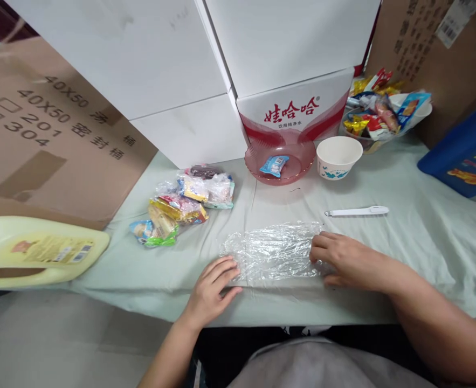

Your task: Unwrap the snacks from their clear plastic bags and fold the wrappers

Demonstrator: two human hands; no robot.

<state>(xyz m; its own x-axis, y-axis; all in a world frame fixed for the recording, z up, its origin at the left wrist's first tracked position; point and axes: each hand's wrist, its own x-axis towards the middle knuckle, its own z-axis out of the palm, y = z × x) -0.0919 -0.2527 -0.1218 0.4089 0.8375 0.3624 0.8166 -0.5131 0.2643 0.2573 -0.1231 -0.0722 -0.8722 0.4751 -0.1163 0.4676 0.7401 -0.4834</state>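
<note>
A crinkled sheet of clear plastic wrap [274,250] lies flat on the pale green cloth [403,258] near the table's front edge. My left hand [211,288] rests at the sheet's left end with fingers stretched out, fingertips touching the plastic. My right hand [349,261] lies on the sheet's right end, fingers curled loosely and pressing on it. Neither hand lifts anything.
A heap of wrapped snacks [181,207] sits left of the sheet. Behind it stand a pink bowl [280,161] holding one blue packet, a white paper bowl [338,156], a white pen-like tool [357,211], a bowl of snacks [383,116], cardboard boxes and a yellow jug [35,250].
</note>
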